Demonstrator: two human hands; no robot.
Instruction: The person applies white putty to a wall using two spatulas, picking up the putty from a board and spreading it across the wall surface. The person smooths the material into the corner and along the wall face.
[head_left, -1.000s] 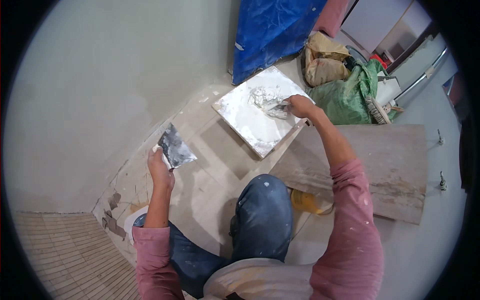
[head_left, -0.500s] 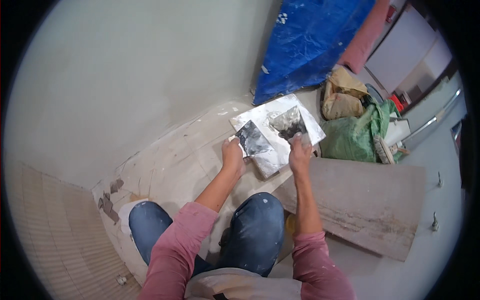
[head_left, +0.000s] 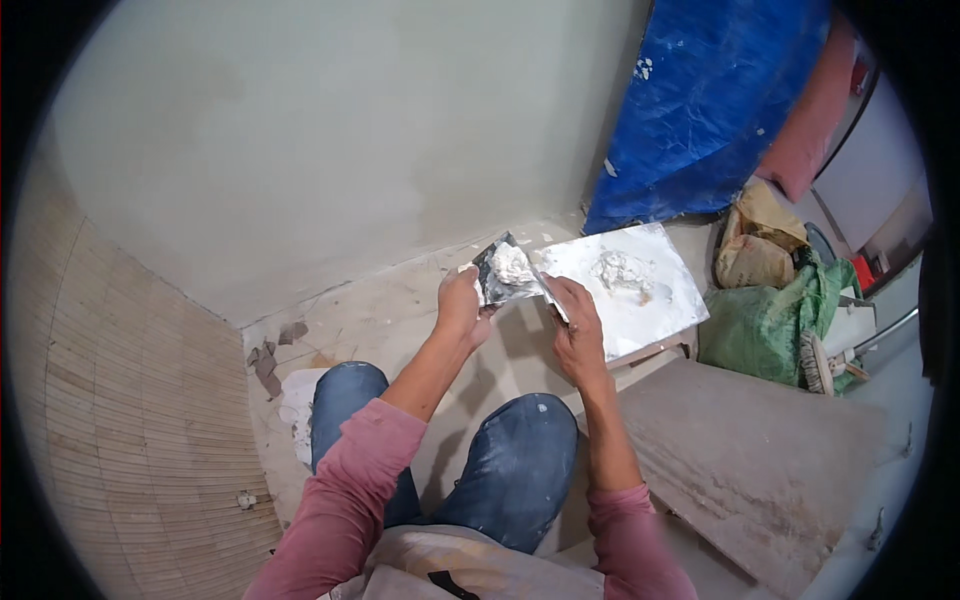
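Observation:
My left hand (head_left: 460, 300) grips a square, putty-smeared metal blade (head_left: 490, 258) with a lump of white paste (head_left: 513, 263) on it, just left of a white board. My right hand (head_left: 578, 330) holds a second metal scraper (head_left: 556, 304), tilted at the right side of that blade, touching or very near the paste. The square white board (head_left: 660, 300) lies beyond my hands at the right, coated in white, with another mound of paste (head_left: 622, 272) on it.
A grey plank (head_left: 750, 460) lies at the right. Behind it are a green sack (head_left: 760, 330), a brush (head_left: 815, 360) and brown bags (head_left: 755, 255). A blue sheet (head_left: 700, 120) leans against the wall (head_left: 350, 130). Small broken pieces (head_left: 268, 372) lie by the left corner.
My right hand has left the mound on the board and come back leftward to the blade in my left hand, which has risen rightward and now carries a lump of paste.

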